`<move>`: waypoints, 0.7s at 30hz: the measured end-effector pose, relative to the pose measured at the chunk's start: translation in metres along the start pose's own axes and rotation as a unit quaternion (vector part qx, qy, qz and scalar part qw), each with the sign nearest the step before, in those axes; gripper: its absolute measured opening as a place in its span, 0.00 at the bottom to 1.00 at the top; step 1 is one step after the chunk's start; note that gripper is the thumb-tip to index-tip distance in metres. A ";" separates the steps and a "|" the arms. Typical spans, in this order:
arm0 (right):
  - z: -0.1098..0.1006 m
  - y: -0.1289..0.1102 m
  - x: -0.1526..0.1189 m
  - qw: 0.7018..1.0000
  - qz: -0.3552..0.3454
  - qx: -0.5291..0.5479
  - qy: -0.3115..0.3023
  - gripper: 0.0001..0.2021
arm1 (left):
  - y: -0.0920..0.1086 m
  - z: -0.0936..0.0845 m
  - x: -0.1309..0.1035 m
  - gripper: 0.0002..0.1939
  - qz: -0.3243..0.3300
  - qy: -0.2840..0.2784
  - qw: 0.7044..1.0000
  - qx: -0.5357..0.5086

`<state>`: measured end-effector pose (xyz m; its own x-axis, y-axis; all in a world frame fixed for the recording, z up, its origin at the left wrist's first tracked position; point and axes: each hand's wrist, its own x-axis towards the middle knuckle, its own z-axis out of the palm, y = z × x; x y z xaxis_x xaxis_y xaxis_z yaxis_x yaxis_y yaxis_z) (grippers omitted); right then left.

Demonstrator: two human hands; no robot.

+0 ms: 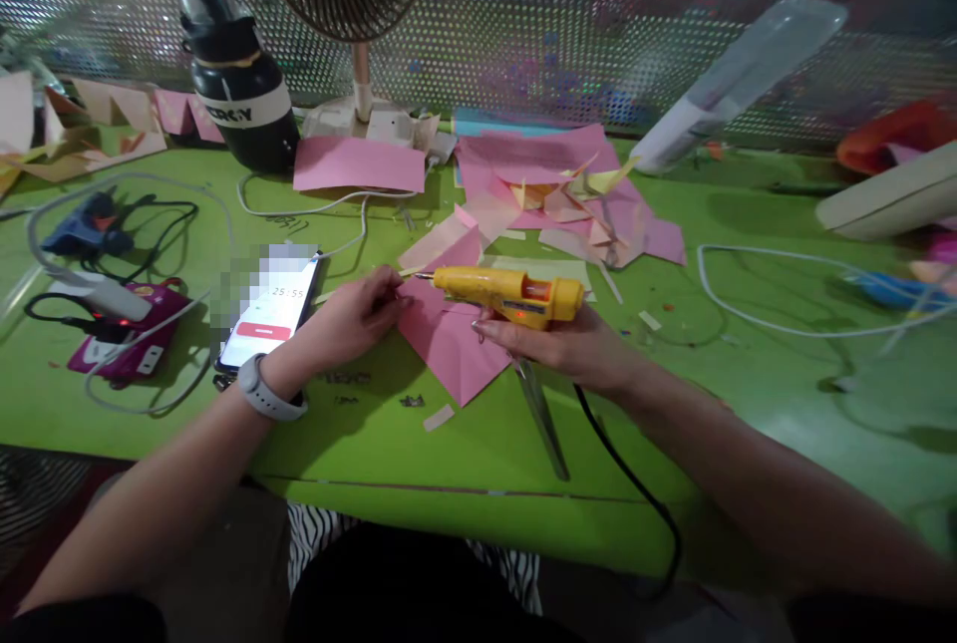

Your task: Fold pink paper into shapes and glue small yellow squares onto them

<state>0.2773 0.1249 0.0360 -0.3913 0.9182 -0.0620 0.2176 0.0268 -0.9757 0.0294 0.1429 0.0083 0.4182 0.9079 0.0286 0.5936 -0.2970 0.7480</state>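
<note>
In my right hand (pixel 572 349) is a yellow glue gun (pixel 508 292), its nozzle pointing left. The nozzle tip is close to my left hand (pixel 368 312), whose fingers are pinched together at the upper left edge of a folded pink paper (pixel 460 349). What those fingertips hold is too small to make out. The pink paper lies on the green table (pixel 359 464) under the glue gun, its pointed corner toward me. Metal scissors (pixel 545 424) stick out from beneath my right hand, near the paper's right side. A small pale paper strip (pixel 439 418) lies below the paper.
A lit phone (pixel 273 309) lies left of my left wrist, beside a purple power strip (pixel 142 334) with cables. Behind are a black bottle (pixel 243 100), a fan (pixel 361 75), pink sheets (pixel 523 160) and paper scraps. A black cord (pixel 628 464) hangs over the front edge.
</note>
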 end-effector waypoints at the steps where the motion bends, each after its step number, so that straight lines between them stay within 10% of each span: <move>1: 0.000 0.000 0.000 1.000 -0.002 0.000 -0.003 0.06 | -0.002 0.001 0.000 0.07 0.004 -0.010 1.000 -0.012; 21: 0.003 0.013 -0.001 0.998 0.020 -0.003 -0.066 0.15 | -0.012 0.000 0.003 0.09 0.003 -0.104 0.979 -0.174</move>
<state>0.2780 0.1237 0.0226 -0.4969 0.8583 -0.1284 0.2407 -0.0058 -0.9706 0.0231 0.1495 -0.0006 0.5728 0.8163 -0.0747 0.3354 -0.1503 0.9300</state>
